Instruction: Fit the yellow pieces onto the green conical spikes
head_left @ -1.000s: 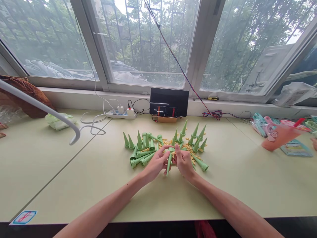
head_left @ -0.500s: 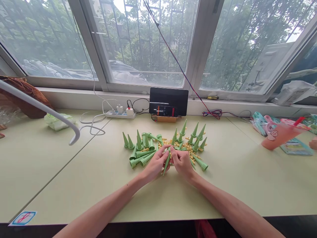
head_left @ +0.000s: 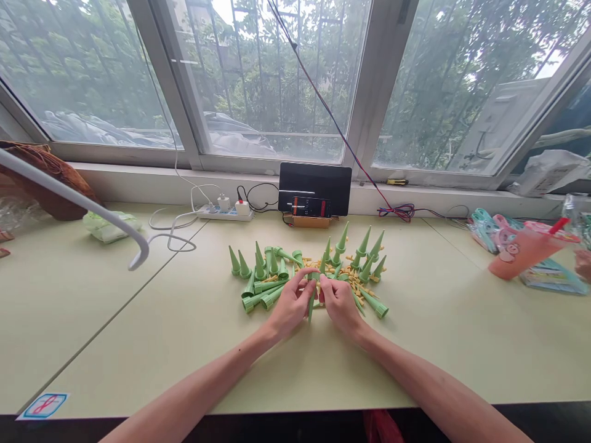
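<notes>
My left hand (head_left: 290,306) is closed around a green plastic spike (head_left: 311,309), which points tip down toward the table's front edge. Close beside it, the thumb and fingers of my right hand (head_left: 341,303) pinch a small yellow plastic valve (head_left: 318,287) against the spike's upper part. My fingers hide most of that joint. Behind my hands lies a pile of yellow valves (head_left: 357,281). Several loose green spikes (head_left: 253,301) lie on the left, and several stand upright with yellow pieces at their bases (head_left: 362,246) on the right.
A phone (head_left: 310,207) leans on a dark tablet (head_left: 341,184) at the back. A power strip (head_left: 226,212) and white cables lie left of it. On the right are an orange cup (head_left: 524,252) and a person's hand (head_left: 582,264). A white curved arm (head_left: 92,209) crosses the left side.
The spike in my left hand has turned slightly. My right fingers have moved in closer to it with the yellow valve. At the far right, the other person's hand has shifted.
</notes>
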`<action>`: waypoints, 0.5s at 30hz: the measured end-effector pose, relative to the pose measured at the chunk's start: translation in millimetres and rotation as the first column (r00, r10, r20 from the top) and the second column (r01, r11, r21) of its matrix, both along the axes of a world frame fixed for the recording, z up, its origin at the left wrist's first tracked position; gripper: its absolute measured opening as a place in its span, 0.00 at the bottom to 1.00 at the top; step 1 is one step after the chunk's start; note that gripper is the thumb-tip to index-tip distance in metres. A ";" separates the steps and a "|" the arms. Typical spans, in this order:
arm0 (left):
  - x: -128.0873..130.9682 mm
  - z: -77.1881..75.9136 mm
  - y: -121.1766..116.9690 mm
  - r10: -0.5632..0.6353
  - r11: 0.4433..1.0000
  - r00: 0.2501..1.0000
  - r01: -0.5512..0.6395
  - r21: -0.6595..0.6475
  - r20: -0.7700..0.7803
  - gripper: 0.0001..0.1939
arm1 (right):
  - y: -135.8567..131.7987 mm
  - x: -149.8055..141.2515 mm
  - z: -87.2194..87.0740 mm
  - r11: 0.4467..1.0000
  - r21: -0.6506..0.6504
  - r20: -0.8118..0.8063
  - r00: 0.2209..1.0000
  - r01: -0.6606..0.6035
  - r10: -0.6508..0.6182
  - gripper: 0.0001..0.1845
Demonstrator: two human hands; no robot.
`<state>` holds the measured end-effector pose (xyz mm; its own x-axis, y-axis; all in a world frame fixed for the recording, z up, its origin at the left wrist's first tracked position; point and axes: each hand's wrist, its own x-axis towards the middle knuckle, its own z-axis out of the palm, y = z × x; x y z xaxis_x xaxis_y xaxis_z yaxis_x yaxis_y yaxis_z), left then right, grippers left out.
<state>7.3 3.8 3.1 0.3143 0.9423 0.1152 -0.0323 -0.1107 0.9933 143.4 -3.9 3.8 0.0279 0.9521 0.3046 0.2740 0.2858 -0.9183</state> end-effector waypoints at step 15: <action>-0.4 -3.5 -1.9 0.130 0.976 0.979 -0.100 0.193 -0.155 0.19 | 0.1 3.3 -2.4 0.998 -0.050 0.015 0.999 -0.040 0.040 0.26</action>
<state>6.8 1.9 -0.4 0.2344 0.9408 0.2447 0.1546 -0.2846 0.9461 146.6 -3.8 1.3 -0.0149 0.9662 0.2574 0.2775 0.2513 -0.9273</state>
